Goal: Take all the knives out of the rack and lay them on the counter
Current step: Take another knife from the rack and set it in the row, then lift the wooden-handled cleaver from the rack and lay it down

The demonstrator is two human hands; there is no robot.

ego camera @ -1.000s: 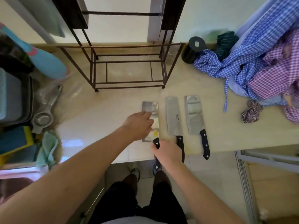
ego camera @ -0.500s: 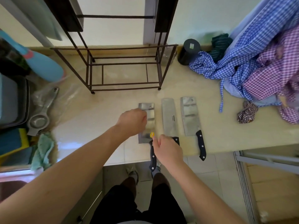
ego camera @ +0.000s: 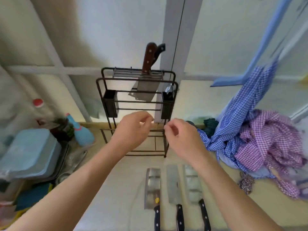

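Three steel cleavers with black riveted handles (ego camera: 176, 190) lie side by side on the pale stone counter (ego camera: 116, 189), handles over its front edge. In the dark wire knife rack (ego camera: 135, 90), a broad cleaver with a brown wooden handle (ego camera: 148, 59) sits in the top slot, and a second, black handle (ego camera: 159, 50) shows just behind it. Both hands hover empty below — the left hand (ego camera: 133, 130) and right hand (ego camera: 180, 137) loosely curled, fingertips near thumbs, gripping nothing. The risk, I judge: drawing the wooden-handled blade could drag its neighbour loose, or tip the light rack forward — and the overhanging handles could be knocked off.
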